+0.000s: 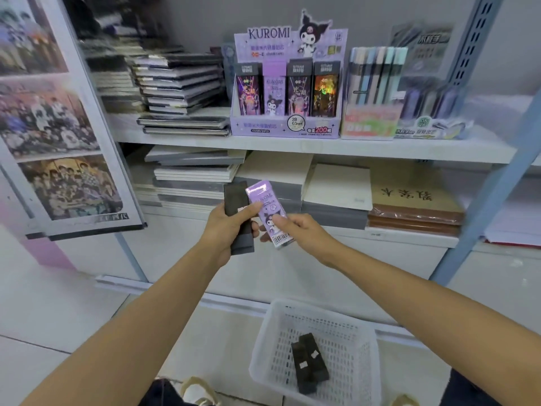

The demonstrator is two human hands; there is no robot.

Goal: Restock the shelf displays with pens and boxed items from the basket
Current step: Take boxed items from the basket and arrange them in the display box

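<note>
My left hand (pixel 227 227) grips a dark boxed item (pixel 237 218), its thumb also resting on a purple Kuromi box (pixel 267 210). My right hand (pixel 295 230) pinches the lower part of that purple box, which tilts to the left. Both boxes are held in front of the lower shelf. Up on the shelf stands the purple Kuromi display (pixel 285 124) with several boxes upright in it. On the floor sits a white mesh basket (pixel 272 341) with two dark boxes (pixel 309 363) lying inside.
Notebook stacks (pixel 178 83) sit left of the display, and a pen display (pixel 374 92) with packs to its right. Paper pads fill the lower shelf (pixel 336 186). A poster board (pixel 58 127) leans at left. A blue shelf post (pixel 494 183) stands at right.
</note>
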